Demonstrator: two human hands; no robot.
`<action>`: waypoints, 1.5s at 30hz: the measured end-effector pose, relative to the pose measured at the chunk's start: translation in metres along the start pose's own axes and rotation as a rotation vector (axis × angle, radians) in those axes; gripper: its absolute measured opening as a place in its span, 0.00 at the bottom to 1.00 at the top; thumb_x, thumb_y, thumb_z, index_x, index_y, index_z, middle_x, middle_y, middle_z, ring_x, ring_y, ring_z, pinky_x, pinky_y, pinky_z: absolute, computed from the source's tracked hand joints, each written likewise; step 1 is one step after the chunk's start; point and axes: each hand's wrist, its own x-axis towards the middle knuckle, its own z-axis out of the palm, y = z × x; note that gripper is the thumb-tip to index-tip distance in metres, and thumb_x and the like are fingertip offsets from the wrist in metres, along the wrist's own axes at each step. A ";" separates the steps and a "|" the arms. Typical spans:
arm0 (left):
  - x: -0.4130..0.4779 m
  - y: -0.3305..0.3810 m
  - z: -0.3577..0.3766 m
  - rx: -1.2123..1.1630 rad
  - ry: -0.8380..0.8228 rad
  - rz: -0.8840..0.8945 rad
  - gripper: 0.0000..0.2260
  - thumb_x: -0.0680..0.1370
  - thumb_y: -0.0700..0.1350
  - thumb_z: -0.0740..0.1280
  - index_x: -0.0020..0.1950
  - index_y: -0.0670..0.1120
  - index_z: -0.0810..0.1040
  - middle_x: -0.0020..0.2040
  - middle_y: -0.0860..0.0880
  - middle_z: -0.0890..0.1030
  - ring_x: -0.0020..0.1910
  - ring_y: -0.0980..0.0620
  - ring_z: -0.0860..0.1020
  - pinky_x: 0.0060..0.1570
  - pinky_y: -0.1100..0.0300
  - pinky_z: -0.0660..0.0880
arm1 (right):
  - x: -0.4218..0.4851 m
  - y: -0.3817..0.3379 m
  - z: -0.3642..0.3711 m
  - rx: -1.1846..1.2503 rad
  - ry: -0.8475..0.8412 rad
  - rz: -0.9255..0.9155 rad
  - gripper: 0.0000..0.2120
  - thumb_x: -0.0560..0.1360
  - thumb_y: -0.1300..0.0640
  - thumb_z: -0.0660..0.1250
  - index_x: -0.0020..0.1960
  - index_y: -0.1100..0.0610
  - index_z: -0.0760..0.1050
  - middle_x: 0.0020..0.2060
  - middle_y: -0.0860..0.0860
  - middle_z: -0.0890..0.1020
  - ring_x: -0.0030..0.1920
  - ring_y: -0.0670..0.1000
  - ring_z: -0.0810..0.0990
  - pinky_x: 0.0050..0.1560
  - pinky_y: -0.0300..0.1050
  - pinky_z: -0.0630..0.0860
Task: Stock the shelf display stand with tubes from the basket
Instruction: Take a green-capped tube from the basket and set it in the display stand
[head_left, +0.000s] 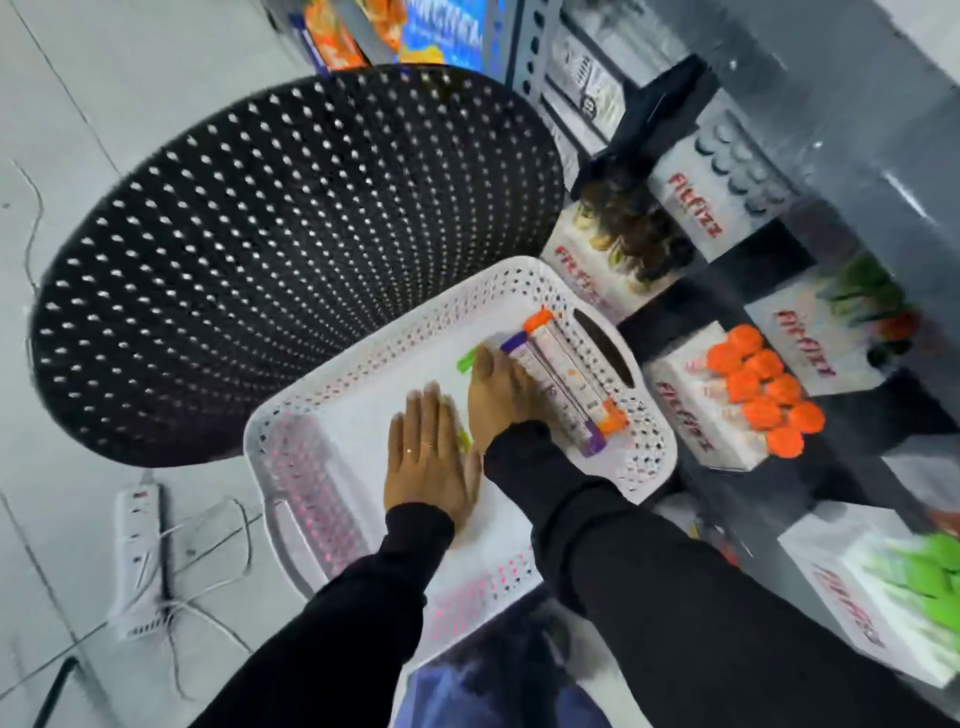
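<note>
At the far left we see a white power strip (139, 561) lying on the pale tiled floor (78, 130), its cables trailing off beside it. Next comes a large black perforated basket (291, 249), tipped so that its round side faces us. In front of it sits the white perforated basket (291, 467) that holds the tubes.

Inside that basket our left hand (431, 457) lies flat, palm down, fingers spread and closed on nothing; two thin rings show on it. A green-capped tube (465, 395) lies partly hidden under both hands, its cap poking out beyond our right hand and a sliver of green showing between the two hands. Our right hand (498, 395) rests just beside the left, fingers curled over this tube and pressed against the neighbouring ones (whether it truly grips any of them we cannot tell). Touching its right side lies a purple-capped tube (556, 395), and against that an orange-capped tube (576, 369), both along the basket's right wall near the handle slot.

Further right stands the shelf display stand (779, 291), with white boxes printed in red lettering. One box (696, 415) holds upright orange-capped tubes (763, 389); a lower box (862, 587) at the right edge holds green-capped tubes (930, 577), blurred.
</note>
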 end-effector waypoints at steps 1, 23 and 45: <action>0.000 0.000 0.000 -0.006 -0.001 -0.003 0.29 0.77 0.54 0.48 0.71 0.35 0.61 0.73 0.37 0.61 0.73 0.41 0.54 0.71 0.50 0.42 | 0.006 0.003 0.008 0.022 0.021 -0.011 0.21 0.83 0.61 0.45 0.73 0.69 0.58 0.72 0.67 0.62 0.73 0.64 0.60 0.75 0.59 0.55; 0.031 0.132 -0.140 -0.115 0.179 0.251 0.26 0.76 0.47 0.49 0.67 0.32 0.67 0.68 0.34 0.69 0.67 0.37 0.69 0.64 0.42 0.66 | -0.160 0.035 -0.218 -0.019 0.331 0.093 0.17 0.76 0.56 0.65 0.64 0.59 0.73 0.62 0.61 0.78 0.63 0.62 0.76 0.62 0.50 0.72; 0.050 0.322 -0.223 0.177 0.082 0.698 0.32 0.80 0.55 0.52 0.76 0.42 0.43 0.77 0.45 0.44 0.75 0.46 0.43 0.74 0.52 0.44 | -0.310 0.086 -0.382 -0.060 0.563 0.181 0.14 0.72 0.55 0.71 0.56 0.58 0.79 0.56 0.57 0.81 0.48 0.59 0.83 0.50 0.47 0.81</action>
